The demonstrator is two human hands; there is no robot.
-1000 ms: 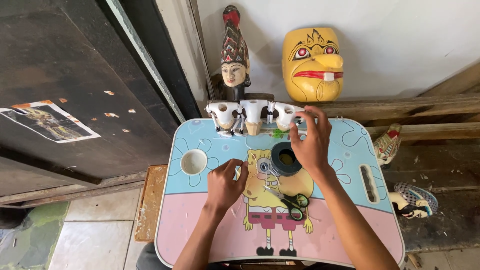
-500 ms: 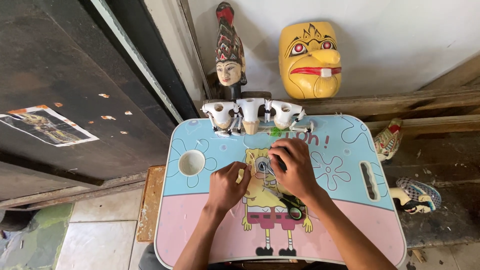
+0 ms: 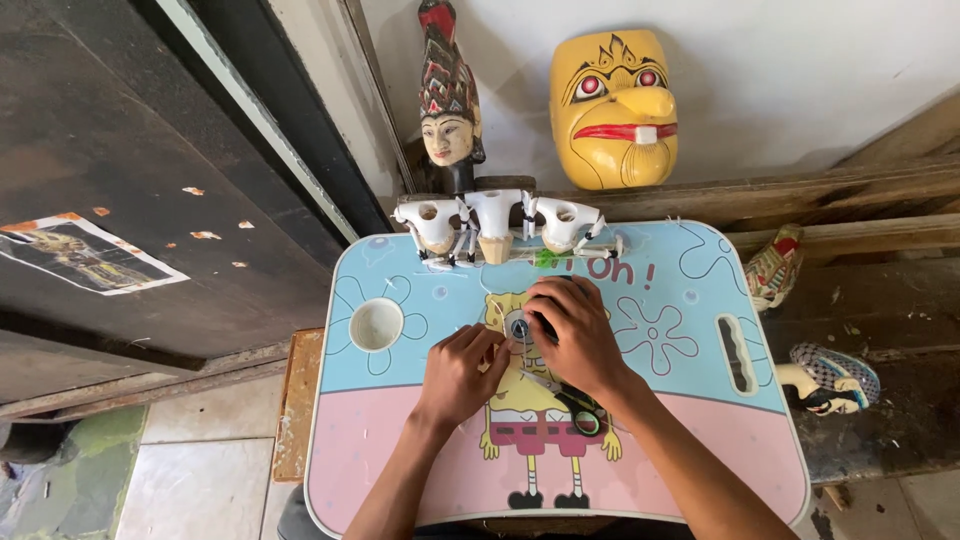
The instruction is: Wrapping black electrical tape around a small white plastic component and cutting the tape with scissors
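Now that your right hand (image 3: 575,335) has come back from the white carving (image 3: 497,228) with the tape roll (image 3: 548,322) gripped under it, your left hand (image 3: 462,368) pinches something small, unclear what, just beside it, scissors (image 3: 578,410) under your right wrist.

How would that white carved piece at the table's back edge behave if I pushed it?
The white carved piece looks thin, with holes and narrow parts, so it is probably light and breakable. It seems to stand on small points at the table edge by the wall, so a push might tip it rather than slide it.
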